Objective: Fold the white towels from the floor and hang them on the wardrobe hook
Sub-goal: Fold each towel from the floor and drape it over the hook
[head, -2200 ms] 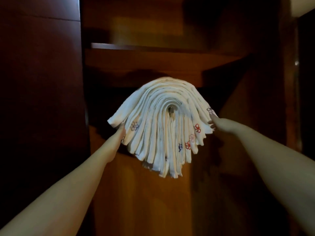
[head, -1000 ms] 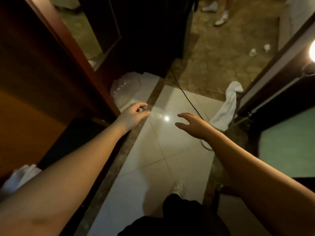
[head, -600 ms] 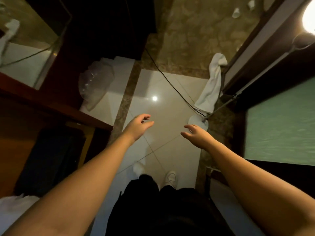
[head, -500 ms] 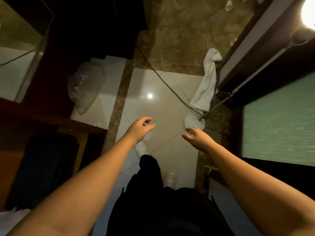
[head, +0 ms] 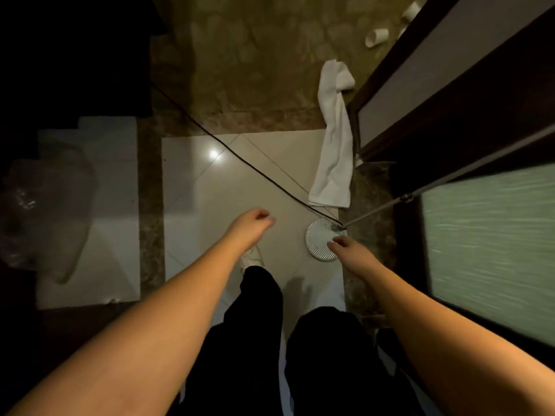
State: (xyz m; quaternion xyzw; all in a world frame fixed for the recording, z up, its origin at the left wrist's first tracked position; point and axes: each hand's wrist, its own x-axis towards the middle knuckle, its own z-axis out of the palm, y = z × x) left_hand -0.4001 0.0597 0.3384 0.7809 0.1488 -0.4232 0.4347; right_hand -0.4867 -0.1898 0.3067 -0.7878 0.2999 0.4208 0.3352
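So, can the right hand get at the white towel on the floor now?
Probably yes: the right hand is empty and nothing lies over the white towel, though a black cable runs past its near end.

dim, warm light — glare spot on floor tile, blurred edges

White towel lying crumpled lengthwise on floor, upper end bunched, against dark door frame

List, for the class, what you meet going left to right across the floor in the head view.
Crumpled clear plastic bag → brown marble strip → left hand → round ribbed disc → white towel → dark door frame → frosted green glass panel.
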